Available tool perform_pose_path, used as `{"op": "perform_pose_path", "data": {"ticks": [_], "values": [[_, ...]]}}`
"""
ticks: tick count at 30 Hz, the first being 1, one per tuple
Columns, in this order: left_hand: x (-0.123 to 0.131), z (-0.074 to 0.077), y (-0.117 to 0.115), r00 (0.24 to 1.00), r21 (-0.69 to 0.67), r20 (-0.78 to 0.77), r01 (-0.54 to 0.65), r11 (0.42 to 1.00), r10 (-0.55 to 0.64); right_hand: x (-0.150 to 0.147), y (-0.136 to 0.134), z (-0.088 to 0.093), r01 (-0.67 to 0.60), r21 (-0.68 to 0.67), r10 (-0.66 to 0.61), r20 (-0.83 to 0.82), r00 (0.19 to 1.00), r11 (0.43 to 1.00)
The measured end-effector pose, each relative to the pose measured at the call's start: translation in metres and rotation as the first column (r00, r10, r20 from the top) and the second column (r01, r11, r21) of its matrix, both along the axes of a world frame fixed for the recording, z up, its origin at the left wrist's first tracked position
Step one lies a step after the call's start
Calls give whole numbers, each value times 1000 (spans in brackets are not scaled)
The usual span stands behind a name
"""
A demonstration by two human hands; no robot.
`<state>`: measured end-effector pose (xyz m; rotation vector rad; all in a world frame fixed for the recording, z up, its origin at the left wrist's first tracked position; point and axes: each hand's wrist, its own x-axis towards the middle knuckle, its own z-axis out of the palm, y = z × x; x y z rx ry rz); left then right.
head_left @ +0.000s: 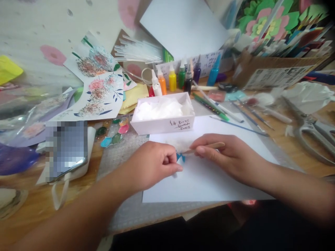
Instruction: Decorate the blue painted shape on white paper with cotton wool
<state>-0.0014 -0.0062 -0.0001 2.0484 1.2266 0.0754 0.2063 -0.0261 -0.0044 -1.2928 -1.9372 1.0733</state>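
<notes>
My left hand (157, 162) is closed in a pinch over a sheet of white paper (222, 181). At its fingertips is a small white and blue piece (181, 159), possibly tissue or cotton with paint on it; the fingers hide much of it. From the other side, my right hand (225, 155) grips a flat wooden stick (213, 145) between thumb and fingers. The stick's tip points left and meets or nearly meets the blue part. Behind both hands stands a white box (162, 126) filled with fluffy white material (161, 108).
Several paint bottles (172, 78) line the back. At left are a phone (68, 150) on a white stand, blobs of paint (116, 137) and floral prints (102, 96). Brushes (238, 124) and scissors (311, 129) lie at right, before a cardboard box (277, 75) of tools.
</notes>
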Motion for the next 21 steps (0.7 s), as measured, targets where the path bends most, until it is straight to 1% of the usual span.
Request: {"op": "perform_pose_path", "data": {"ticks": [3, 7, 9, 11, 13, 15, 18, 21], "values": [[1, 0, 1, 1000, 74, 19, -12, 997, 10, 1, 0, -1, 4, -10, -5, -14, 1000, 1000], [3, 0, 2, 1000, 100, 13, -8, 995, 7, 1, 0, -1, 10, -21, -11, -38, 999, 1000], [4, -1, 2, 1000, 115, 0, -8, 993, 8, 2, -1, 1, 21, 0, -21, -40, 999, 1000], [5, -2, 3, 1000, 124, -14, -11, 992, 13, 2, -3, 4, 48, 62, -47, -21, 999, 997], [6, -3, 3, 999, 133, -30, -18, 991, 23, 2, -6, 7, 51, 155, -52, 2, 999, 987], [7, -3, 4, 998, 142, -44, -27, 990, 34, 1, -9, 10, -5, 228, 0, 24, 1000, 974], [8, -3, 6, 998, 137, -55, -35, 990, 43, -1, -11, 10, -104, 277, 89, 66, 994, 955], [9, -1, 7, 997, 130, -58, -46, 990, 54, -1, -13, 11, -124, 353, 95, 100, 990, 927]]}}
